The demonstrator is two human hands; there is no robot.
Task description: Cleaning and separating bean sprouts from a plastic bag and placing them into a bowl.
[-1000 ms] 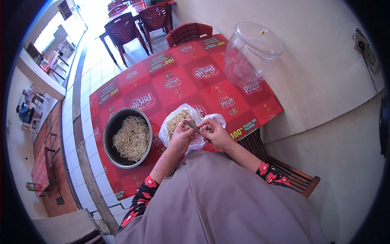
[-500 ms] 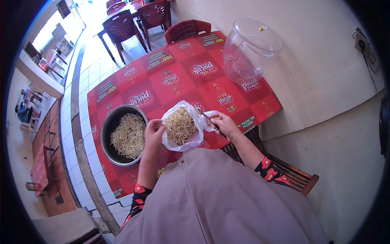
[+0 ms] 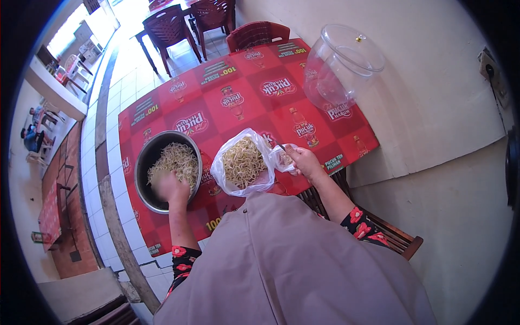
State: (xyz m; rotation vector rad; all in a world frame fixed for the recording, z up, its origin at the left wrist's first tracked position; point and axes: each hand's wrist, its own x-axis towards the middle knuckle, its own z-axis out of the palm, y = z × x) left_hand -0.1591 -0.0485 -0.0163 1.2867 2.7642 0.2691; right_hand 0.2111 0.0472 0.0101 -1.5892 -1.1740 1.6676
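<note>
Far left on the red-covered bench (image 3: pixel 214 117): a deep metal pot (image 3: pixel 145 169), upright, with a broad heap of pale bean sprouts (image 3: pixel 181 158) inside, below the rim. The left hand (image 3: pixel 173 189) reaches over the pot's near edge, its fingers down at the near side of that heap; they are motion-blurred — cannot tell whether they are released or pinching a sprout. Just right of the pot, near the middle of the bench's near edge, sits an open white plastic bag (image 3: pixel 218 174) holding a second heap of sprouts (image 3: pixel 244 162), well filled and apart from both hands' fingers. Right of the bag and just beside it, a smaller gathering of white plastic (image 3: pixel 281 161) lies by the right hand (image 3: pixel 306 162), whose fingers are closed round a thin dark blade (image 3: pixel 280 147), tip angled toward the bag. Progress, as judged: a sizeable share is already in the pot, but a comparable heap in the bag is left — roughly midway. Far right, toward the wall: a large clear plastic container (image 3: pixel 341 67), untouched.
</note>
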